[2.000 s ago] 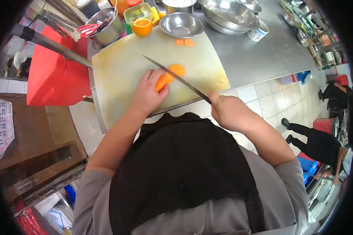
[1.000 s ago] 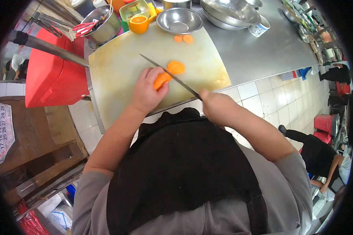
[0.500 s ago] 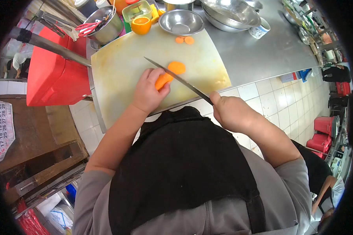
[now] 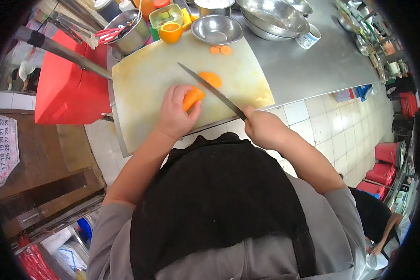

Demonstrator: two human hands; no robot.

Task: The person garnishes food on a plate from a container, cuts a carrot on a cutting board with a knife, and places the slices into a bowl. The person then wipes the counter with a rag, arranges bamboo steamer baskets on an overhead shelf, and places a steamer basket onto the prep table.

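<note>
Orange end in plain view, and the carrot (image 4: 193,97) is clear of the blade! Half a second ago the knife (image 4: 221,98) lay right along that end; now it has shifted toward the slices (image 4: 211,78), leaving a strip of cutting board (image 4: 149,74) between. By the look of it, nothing is being cut at this instant. Left hand (image 4: 177,112): fingers curled round the carrot, thumb on the near side. Right hand (image 4: 267,129): closed firmly on the knife's handle, blade slanting over the slices' edge, contact hard to tell. Two small rounds (image 4: 225,50) sit beyond, beside the steel bowl (image 4: 217,29).
</note>
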